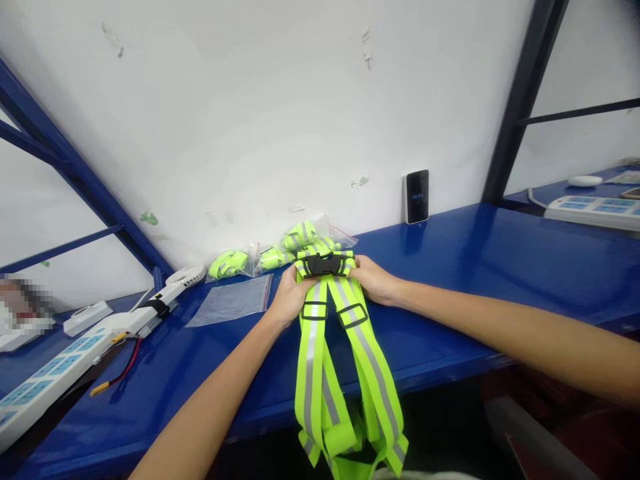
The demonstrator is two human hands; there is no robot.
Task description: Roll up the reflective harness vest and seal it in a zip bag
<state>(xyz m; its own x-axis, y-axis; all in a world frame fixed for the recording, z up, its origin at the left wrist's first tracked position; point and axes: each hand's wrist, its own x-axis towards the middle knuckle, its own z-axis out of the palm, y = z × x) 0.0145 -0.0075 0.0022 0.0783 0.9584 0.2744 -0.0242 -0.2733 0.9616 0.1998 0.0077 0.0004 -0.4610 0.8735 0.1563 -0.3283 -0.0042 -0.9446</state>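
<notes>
L hand (290,293) & R hand (375,279) both gripping neon-yel. harness (310,360), one each side of blk buckle (323,265). Straps (379,377) hang past front edge of blue table (450,260). Bagged neon straps (229,264) behind, nr wall (250,100) (flat clear bag (230,303) too, lying just L of L hand).

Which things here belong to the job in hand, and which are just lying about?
Likely part of it:
neon-yellow, grey-striped strap harness with black buckle, in the left hand and right hand
flat, clear plastic bag
clear bags of neon-yellow straps

Seemingly lying about:
round white fan
white power strips with blue sockets
upright black-faced rectangular device
</notes>
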